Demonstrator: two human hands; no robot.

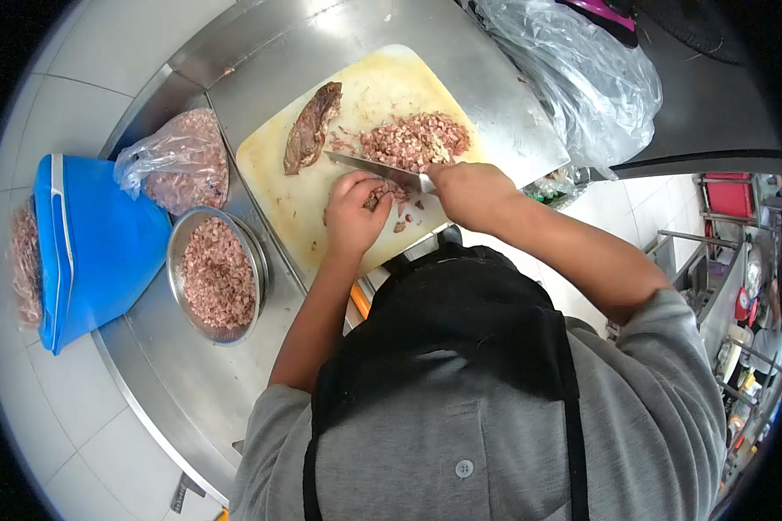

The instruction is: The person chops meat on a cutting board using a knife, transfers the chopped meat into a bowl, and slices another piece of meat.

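My right hand grips a knife by its handle, the blade pointing left across the yellowed cutting board. Beside the blade, my left hand has its fingers curled over a small piece of meat, pressing it on the board. A few small scraps lie between the two hands. Just beyond the knife is a pile of diced meat. Farther left on the board rests a larger browned strip of meat.
Left of the board, a metal bowl holds diced meat. A clear bag of chopped meat sits behind it, near a blue container. Clear plastic bags lie at the upper right of the steel counter.
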